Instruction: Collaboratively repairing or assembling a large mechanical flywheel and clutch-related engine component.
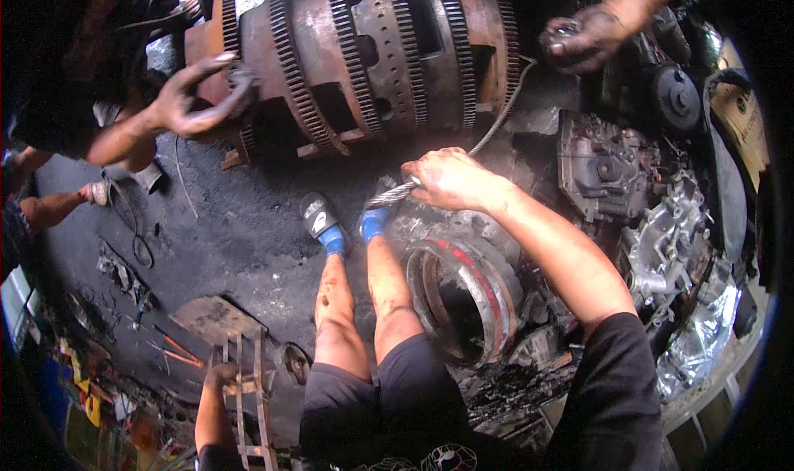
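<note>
My right hand (447,178) is closed round a steel wire rope (389,196). One length of the rope pokes out on the left of the fist, above my foot. The rest climbs to the right, to the large rusty toothed drum (389,66) at the far side. Low on the left, my left hand (221,375) is beside a ladder-like metal frame (241,388); its fingers are hard to make out. Another person's hand (203,99) is curled in front of the drum's left end. At the upper right, a different hand (583,39) holds a small shiny metal piece.
A thick metal ring (463,297) lies right of my legs. Beyond it are a dirty engine part (608,169) and a silvery casting (666,239). Long orange-handled cutters (178,349) and a cable loop (136,231) lie on the left floor. People's limbs occupy the left edge.
</note>
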Motion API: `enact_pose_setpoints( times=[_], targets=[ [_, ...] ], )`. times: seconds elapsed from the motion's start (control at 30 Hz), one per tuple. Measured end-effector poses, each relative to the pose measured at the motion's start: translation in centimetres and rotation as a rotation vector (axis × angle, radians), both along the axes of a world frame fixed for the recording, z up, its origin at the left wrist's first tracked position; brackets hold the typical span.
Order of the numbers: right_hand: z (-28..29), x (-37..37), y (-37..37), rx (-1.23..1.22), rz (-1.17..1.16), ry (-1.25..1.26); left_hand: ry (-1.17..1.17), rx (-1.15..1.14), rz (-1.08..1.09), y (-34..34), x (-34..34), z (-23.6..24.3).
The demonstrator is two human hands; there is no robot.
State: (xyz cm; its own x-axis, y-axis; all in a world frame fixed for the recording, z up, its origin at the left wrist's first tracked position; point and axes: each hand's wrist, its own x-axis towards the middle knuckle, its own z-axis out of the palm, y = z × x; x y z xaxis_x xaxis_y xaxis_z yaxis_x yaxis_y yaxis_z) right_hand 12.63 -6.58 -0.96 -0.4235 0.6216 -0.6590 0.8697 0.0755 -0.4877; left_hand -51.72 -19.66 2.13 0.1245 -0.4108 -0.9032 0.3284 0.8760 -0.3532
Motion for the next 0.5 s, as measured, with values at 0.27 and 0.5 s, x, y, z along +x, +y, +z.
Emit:
enact_pose_setpoints(
  times=[0.27, 0.5],
  targets=[
    [-0.4, 1.7, -1.0, 0.064, -0.019, 0.015, -0.245, 0.567, 0.191, 7.5, 25.2, -6.9],
    [-0.7, 0.7, -1.7, 0.214, -0.098, 0.091, -0.278, 0.266, 0.633, 10.0, 28.3, -5.7]
  ],
)
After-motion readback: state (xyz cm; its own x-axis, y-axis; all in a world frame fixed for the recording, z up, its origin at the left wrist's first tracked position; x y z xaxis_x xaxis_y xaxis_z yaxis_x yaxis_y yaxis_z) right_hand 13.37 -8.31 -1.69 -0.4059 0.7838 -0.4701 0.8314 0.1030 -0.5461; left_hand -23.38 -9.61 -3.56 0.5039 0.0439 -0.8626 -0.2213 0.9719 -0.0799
